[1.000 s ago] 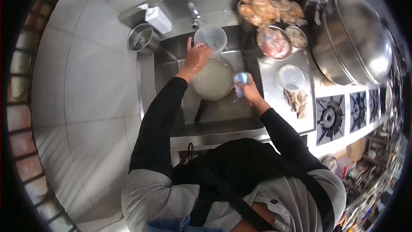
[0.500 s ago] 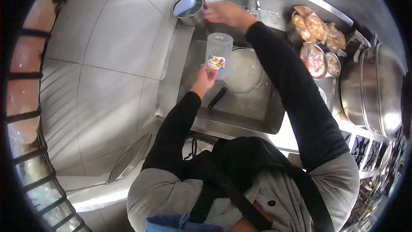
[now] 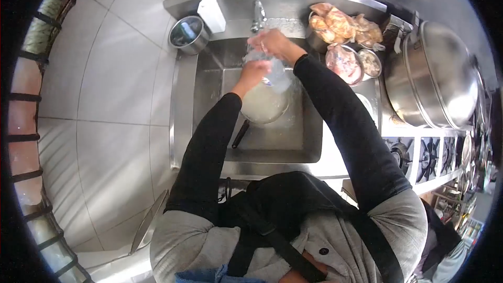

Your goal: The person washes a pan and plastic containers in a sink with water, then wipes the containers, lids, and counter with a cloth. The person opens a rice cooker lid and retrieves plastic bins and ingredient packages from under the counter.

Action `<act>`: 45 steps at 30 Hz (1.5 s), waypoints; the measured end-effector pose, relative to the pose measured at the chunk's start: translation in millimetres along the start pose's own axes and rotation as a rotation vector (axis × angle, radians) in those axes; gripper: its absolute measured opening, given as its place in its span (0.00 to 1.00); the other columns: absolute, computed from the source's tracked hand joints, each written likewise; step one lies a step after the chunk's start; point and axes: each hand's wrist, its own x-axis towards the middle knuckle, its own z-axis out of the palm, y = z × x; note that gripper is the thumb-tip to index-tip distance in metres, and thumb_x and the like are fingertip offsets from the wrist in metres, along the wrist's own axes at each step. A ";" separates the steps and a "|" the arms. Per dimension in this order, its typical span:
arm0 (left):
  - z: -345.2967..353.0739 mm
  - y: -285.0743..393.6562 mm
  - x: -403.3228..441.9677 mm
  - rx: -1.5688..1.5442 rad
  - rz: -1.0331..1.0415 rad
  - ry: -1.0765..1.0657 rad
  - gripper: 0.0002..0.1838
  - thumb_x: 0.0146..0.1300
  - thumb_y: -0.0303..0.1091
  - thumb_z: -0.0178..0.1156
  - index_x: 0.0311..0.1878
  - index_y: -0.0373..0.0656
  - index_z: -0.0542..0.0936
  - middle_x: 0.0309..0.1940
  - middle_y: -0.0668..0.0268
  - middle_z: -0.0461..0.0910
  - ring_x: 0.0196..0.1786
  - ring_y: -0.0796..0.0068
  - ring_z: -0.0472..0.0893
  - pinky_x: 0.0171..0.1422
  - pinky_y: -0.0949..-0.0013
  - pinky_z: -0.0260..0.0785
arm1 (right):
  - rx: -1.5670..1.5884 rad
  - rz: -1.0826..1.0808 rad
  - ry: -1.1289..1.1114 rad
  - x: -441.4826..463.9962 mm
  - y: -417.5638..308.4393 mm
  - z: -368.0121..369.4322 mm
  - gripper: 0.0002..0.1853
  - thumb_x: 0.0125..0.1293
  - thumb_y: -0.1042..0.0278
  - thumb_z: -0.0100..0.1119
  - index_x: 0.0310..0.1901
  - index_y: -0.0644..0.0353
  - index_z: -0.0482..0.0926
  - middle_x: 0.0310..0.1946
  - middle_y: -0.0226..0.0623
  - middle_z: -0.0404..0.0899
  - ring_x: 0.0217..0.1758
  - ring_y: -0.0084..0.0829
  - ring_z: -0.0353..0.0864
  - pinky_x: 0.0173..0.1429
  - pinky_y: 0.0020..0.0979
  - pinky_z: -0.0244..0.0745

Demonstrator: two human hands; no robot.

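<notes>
Over the steel sink (image 3: 277,147), my left hand (image 3: 255,75) is closed on a clear plastic container (image 3: 281,77), held tilted above a pan of cloudy liquid (image 3: 264,106). The pan's black handle (image 3: 240,134) points toward me. My right hand (image 3: 273,43) is at the container's upper end, just in front of the faucet (image 3: 259,14); its fingers are blurred, and whether they grip anything is unclear. A blue sponge (image 3: 185,30) lies inside a metal pot at the sink's left corner.
A white pump bottle (image 3: 212,15) stands behind the metal pot (image 3: 195,45). Bagged meat (image 3: 335,23) and bowls of meat (image 3: 343,64) sit right of the sink. Farther right are a large steel pot (image 3: 429,76) and stove burners (image 3: 428,156).
The blue sponge, earlier in my right hand, is now in the metal pot. My right hand has come back from there to the container, which has tilted from its earlier position.
</notes>
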 end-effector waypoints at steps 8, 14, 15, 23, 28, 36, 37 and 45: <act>-16.3 -5.4 14.0 0.579 0.390 0.351 0.12 0.68 0.33 0.52 0.52 0.40 0.74 0.41 0.52 0.78 0.43 0.46 0.79 0.46 0.50 0.73 | -0.485 -0.337 0.097 -121.1 -17.9 -11.4 0.08 0.65 0.68 0.56 0.42 0.61 0.76 0.31 0.42 0.81 0.35 0.38 0.80 0.44 0.38 0.74; -47.7 -145.5 -111.5 -0.876 -0.805 0.764 0.02 0.72 0.30 0.52 0.41 0.46 0.73 0.22 0.69 0.71 0.17 0.74 0.69 0.16 0.71 0.60 | -1.029 0.098 0.149 -268.3 30.2 -115.5 0.10 0.65 0.64 0.55 0.37 0.62 0.80 0.38 0.52 0.81 0.43 0.51 0.82 0.46 0.48 0.75; -56.6 -152.3 -142.0 -0.826 -0.937 0.575 0.10 0.76 0.37 0.46 0.40 0.48 0.73 0.23 0.69 0.71 0.16 0.78 0.65 0.16 0.74 0.57 | -1.064 0.155 0.170 -286.4 59.8 -140.9 0.15 0.64 0.57 0.59 0.42 0.61 0.81 0.42 0.52 0.82 0.46 0.51 0.82 0.49 0.47 0.76; -43.9 -186.7 -193.9 -1.537 -0.974 0.493 0.06 0.70 0.36 0.51 0.42 0.51 0.77 0.29 0.73 0.77 0.21 0.83 0.68 0.14 0.81 0.49 | -1.363 0.496 0.359 -334.8 142.0 -135.0 0.44 0.63 0.43 0.61 0.73 0.61 0.57 0.73 0.50 0.59 0.77 0.48 0.57 0.77 0.58 0.52; -48.0 -102.4 -178.2 -1.231 -0.835 0.494 0.13 0.74 0.47 0.46 0.47 0.54 0.77 0.31 0.75 0.78 0.22 0.82 0.70 0.15 0.81 0.50 | -1.047 -0.186 0.736 -331.0 92.6 -110.6 0.17 0.57 0.74 0.58 0.50 0.61 0.77 0.45 0.46 0.83 0.49 0.48 0.82 0.56 0.46 0.77; -60.4 -63.8 -184.7 -1.035 -0.585 0.708 0.31 0.70 0.69 0.44 0.59 0.53 0.74 0.43 0.73 0.80 0.27 0.83 0.72 0.18 0.79 0.51 | 0.010 -0.330 0.405 -100.1 87.8 0.5 0.10 0.70 0.65 0.55 0.38 0.65 0.73 0.31 0.43 0.84 0.34 0.38 0.87 0.32 0.38 0.76; -61.4 -62.5 -189.8 -1.060 -0.571 0.702 0.32 0.70 0.69 0.44 0.60 0.53 0.74 0.44 0.73 0.80 0.28 0.84 0.73 0.18 0.80 0.51 | 0.381 -0.126 0.309 -65.1 94.4 3.0 0.10 0.70 0.66 0.54 0.40 0.66 0.75 0.33 0.41 0.84 0.34 0.36 0.87 0.32 0.37 0.77; -72.8 -64.2 -218.9 -1.102 -0.478 0.713 0.33 0.70 0.69 0.44 0.63 0.53 0.71 0.49 0.73 0.79 0.31 0.83 0.75 0.19 0.79 0.53 | -0.973 -0.566 0.118 13.9 34.2 -0.7 0.15 0.68 0.65 0.55 0.51 0.66 0.74 0.41 0.55 0.82 0.44 0.53 0.83 0.45 0.46 0.78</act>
